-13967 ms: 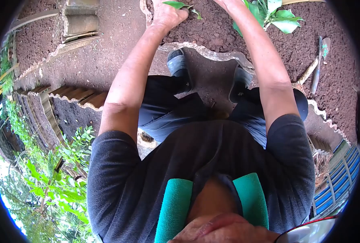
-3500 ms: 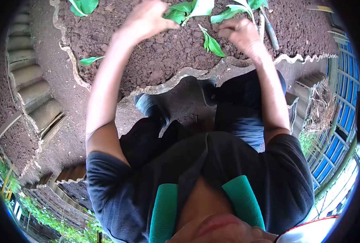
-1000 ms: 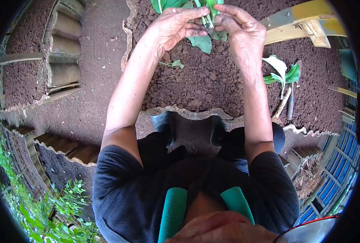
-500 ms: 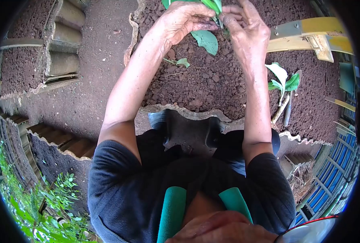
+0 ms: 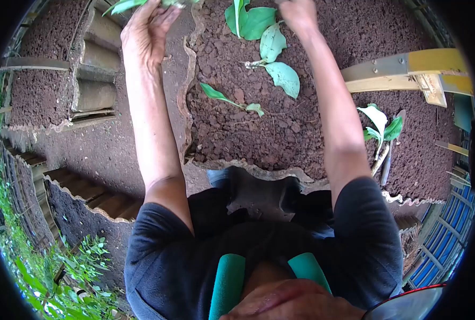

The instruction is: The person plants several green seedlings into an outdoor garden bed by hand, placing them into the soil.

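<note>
My left hand [image 5: 148, 33] is raised at the upper left over the path beside the bed, its fingers closed around a green leafy seedling [image 5: 124, 5] that the top edge partly cuts off. At the top centre, my right hand [image 5: 300, 17] reaches over the bed with fingers curled; its fingertips are at the frame edge, so what they hold is hidden. Just left of it, leafy cuttings lie on the brown soil [image 5: 296, 138]: one with broad leaves [image 5: 259, 22], one with paler leaves and a whitish stem end [image 5: 283, 77]. Nearer me lies a small seedling [image 5: 227, 98].
A wavy-edged border [image 5: 259, 172] fronts the bed. A yellow-and-grey beam [image 5: 392, 66] crosses on the right. Beyond my right arm, another leafy cutting [image 5: 379, 125] lies beside a thin grey-handled tool [image 5: 387, 165]. Corrugated sheets [image 5: 96, 64] edge the bed to the left.
My hands, together over the bed before, have separated. The left has moved left with a leafy seedling, the right up and slightly left. More leafy cuttings on the soil are now uncovered.
</note>
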Motion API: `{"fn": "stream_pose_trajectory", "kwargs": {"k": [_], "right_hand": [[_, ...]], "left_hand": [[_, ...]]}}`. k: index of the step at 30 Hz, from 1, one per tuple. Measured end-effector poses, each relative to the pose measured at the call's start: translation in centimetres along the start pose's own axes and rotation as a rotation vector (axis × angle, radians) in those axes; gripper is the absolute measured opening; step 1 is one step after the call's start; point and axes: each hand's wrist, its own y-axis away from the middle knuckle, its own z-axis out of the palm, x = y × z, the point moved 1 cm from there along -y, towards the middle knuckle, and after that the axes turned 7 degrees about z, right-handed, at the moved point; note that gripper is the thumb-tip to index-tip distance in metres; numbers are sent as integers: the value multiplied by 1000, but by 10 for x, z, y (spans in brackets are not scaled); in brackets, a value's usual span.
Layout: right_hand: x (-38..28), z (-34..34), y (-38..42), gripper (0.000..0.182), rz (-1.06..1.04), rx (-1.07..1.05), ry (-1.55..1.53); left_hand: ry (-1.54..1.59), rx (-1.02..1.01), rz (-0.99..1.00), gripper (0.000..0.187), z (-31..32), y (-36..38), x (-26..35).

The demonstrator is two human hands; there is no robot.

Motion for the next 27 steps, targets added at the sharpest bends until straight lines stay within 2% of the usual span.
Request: {"fn": "stream_pose_trajectory", "kwargs": {"k": [1, 2, 4, 6, 7, 9, 12, 15, 17, 19, 21, 23, 25, 26, 27], "right_hand": [[13, 25, -20, 27, 40, -63, 47], [40, 61, -41, 24, -100, -29, 92], [6, 59, -52, 23, 115, -347, -13], [-7, 67, -56, 25, 351, -594, -135], [-29, 59, -44, 26, 341, -680, -345], [-57, 40, -24, 27, 332, -742, -385], [-66, 24, -4, 26, -15, -882, -236], [-85, 5, 37, 25, 10, -1002, -161], [-99, -4, 68, 23, -52, -908, 97], [-95, -2, 80, 22, -74, -917, 164], [-95, -6, 81, 25, -181, -906, 126], [-102, -20, 64, 21, -100, -895, 30], [-92, -37, 25, 18, 130, -735, -202], [-72, -28, -5, 20, 151, -526, -183], [-53, -20, -34, 23, 176, -318, -162]], "left_hand": [[-59, 19, 65, 15, -10, -4, 0], [-49, 9, 35, 18, -16, -7, -4], [-26, 9, -35, 24, -32, -6, -14], [-36, 31, -62, 14, -20, 7, -18], [-42, 37, -73, 11, -10, 10, -18], [-38, 53, -58, 10, -4, 9, -16], [-52, 19, -52, 11, -8, 10, -14], [-46, -7, -21, 11, -12, 14, -16], [-28, 17, -22, 13, -7, 15, -31], [147, 74, -159, 16, 23, 17, -59], [356, 27, -295, 13, 26, 2, -109], [378, 75, -357, 11, 26, -4, -148], [342, 324, -333, 37, 48, 12, -134], [339, 289, -298, 46, 39, 10, -138], [310, 364, -290, 32, 36, 9, -136]]}}
